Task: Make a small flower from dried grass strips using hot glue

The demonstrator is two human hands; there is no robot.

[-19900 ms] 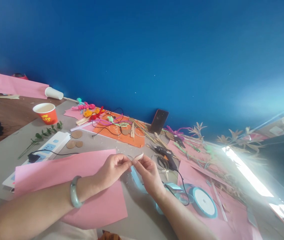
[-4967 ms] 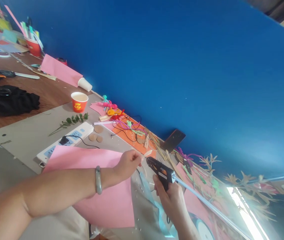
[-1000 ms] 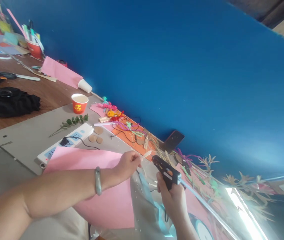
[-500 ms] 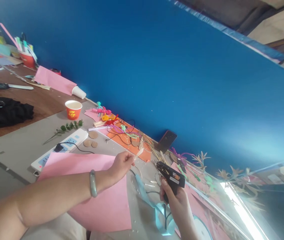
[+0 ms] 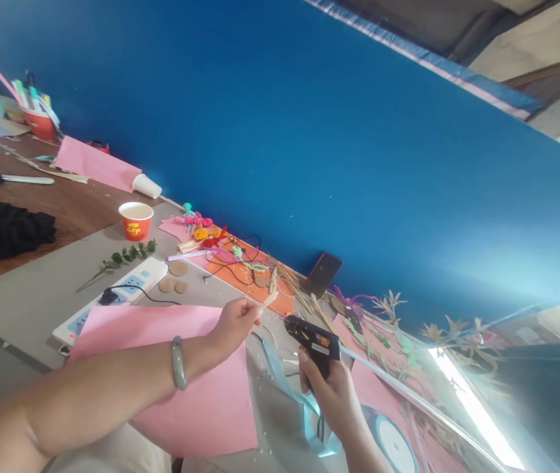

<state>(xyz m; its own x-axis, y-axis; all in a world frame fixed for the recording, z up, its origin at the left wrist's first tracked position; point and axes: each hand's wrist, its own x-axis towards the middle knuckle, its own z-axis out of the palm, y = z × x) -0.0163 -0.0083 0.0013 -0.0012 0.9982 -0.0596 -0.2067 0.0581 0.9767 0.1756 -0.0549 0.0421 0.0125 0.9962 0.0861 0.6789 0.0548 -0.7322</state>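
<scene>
I have a pale sliver (image 5: 268,302) pinched in the left grip (image 5: 233,328), raised over the counter (image 5: 38,289), its long axis slanting away and rightward. The right grip (image 5: 329,387) is wrapped around a black glue gun (image 5: 309,336), its nozzle (image 5: 288,321) pointing left, just beside the sliver yet seemingly apart. From here the sliver looks slim, cream-coloured and leaf-like; I can't make out its finer surface.

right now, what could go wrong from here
The black plastic glue gun in the right hand points toward the left hand; if hot, it could burn skin. Drips could mark the glossy light-blue ribbon nearby. The red paper cup, if it holds liquid, could spill toward the white power strip.
</scene>
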